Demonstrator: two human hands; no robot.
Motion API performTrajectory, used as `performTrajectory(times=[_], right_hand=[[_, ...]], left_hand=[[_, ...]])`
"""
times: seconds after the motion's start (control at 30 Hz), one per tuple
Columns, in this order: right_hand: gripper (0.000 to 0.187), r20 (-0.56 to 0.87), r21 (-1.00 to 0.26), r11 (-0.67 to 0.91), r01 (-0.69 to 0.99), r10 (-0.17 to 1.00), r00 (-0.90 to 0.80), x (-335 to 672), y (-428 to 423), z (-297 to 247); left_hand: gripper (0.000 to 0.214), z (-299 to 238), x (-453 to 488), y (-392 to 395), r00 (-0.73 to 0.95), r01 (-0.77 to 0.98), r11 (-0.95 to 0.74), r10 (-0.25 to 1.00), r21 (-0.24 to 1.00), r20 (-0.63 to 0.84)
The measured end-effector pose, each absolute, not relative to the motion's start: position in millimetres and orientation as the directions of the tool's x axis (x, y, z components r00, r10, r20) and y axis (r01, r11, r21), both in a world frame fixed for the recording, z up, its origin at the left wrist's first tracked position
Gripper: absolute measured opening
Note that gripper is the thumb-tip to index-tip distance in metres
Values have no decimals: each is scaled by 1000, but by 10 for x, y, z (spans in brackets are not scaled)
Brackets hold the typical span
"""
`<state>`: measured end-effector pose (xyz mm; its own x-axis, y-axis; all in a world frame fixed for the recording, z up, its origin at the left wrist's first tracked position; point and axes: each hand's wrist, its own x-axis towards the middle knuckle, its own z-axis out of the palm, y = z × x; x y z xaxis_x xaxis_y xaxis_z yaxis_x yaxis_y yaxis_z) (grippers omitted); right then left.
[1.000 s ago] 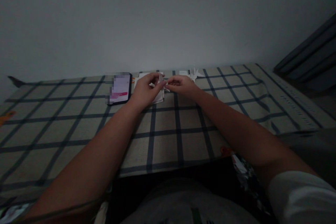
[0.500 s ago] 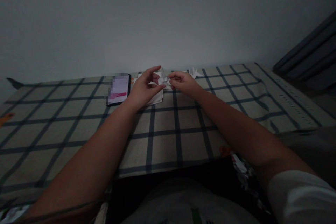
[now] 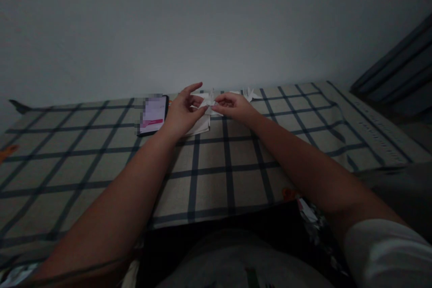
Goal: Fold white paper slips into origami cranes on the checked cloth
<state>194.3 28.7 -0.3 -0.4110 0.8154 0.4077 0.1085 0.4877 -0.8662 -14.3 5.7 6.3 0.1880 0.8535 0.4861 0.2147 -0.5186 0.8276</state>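
Note:
Both hands meet at the far side of a checked cloth surface [image 3: 101, 157]. My left hand [image 3: 182, 112] and my right hand [image 3: 232, 105] pinch a small white folded paper piece [image 3: 207, 101] between them, held a little above the cloth. The left index finger is stretched up while the thumb and other fingers grip the paper. My right hand's fingers are curled round the paper's right end. A flat white sheet [image 3: 200, 126] lies on the cloth under the left hand.
A phone [image 3: 153, 114] with a lit screen lies left of my left hand. Small white folded paper shapes [image 3: 249, 94] sit by the wall behind my right hand. A plain wall rises behind. Dark slatted furniture [image 3: 398, 76] stands at the right.
The hands have lifted the paper piece slightly and pulled it open wider. The left index finger has straightened upward. The arms stay in the same place.

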Motion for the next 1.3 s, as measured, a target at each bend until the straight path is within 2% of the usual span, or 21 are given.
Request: performTrajectory(times=[0.07, 0.2, 0.27, 0.4, 0.5, 0.57, 0.63, 0.7, 0.77, 0.83, 0.87, 1.07, 1.17, 1.3], right_hand=[[36, 428, -851, 511, 123, 809, -404, 1941, 295, -23], [22, 456, -819, 551, 160, 795, -400, 1959, 325, -51], [17, 511, -755, 622, 208, 756, -409, 1984, 326, -37], [10, 684, -478, 826, 299, 563, -463, 2044, 312, 16], [13, 777, -273, 911, 309, 398, -487, 2070, 320, 30], [13, 803, -190, 922, 337, 343, -487, 2078, 331, 22], [12, 812, -140, 918, 371, 321, -488, 2082, 338, 10], [12, 816, -106, 916, 386, 302, -493, 2085, 335, 1], [12, 816, -85, 919, 385, 287, -503, 2085, 322, -1], [12, 804, -84, 918, 387, 292, -518, 2081, 306, 3], [12, 798, -90, 916, 391, 301, -523, 2077, 299, 5], [20, 793, -194, 920, 340, 351, -498, 2057, 298, -21], [26, 724, -382, 879, 286, 477, -498, 2049, 313, -50], [29, 586, -651, 706, 279, 701, -406, 2016, 342, -63]], left_hand=[[75, 72, -145, 57, 191, 220, -521, 852, 825, 487], [72, 90, -165, 60, 183, 280, -532, 847, 799, 500], [65, 113, -178, 41, 185, 346, -566, 823, 748, 538], [42, 178, -205, -27, 250, 561, -652, 721, 511, 646], [33, 193, -208, -47, 312, 610, -689, 664, 392, 680], [37, 178, -189, -30, 269, 557, -689, 678, 463, 684], [49, 159, -155, 1, 133, 408, -643, 744, 648, 655], [56, 150, -113, 29, 48, 192, -512, 857, 837, 513], [42, 153, -74, 40, 59, -27, -249, 966, 968, 250], [27, 162, -47, 29, 154, -146, 3, 988, 989, 20], [26, 165, -41, 19, 185, -165, 62, 982, 984, -31], [30, 169, -77, -14, 96, -107, 44, 995, 993, -33], [30, 171, -94, 1, 54, -94, 40, 998, 995, -35], [33, 164, -80, 0, 46, -81, 30, 999, 996, -26]])
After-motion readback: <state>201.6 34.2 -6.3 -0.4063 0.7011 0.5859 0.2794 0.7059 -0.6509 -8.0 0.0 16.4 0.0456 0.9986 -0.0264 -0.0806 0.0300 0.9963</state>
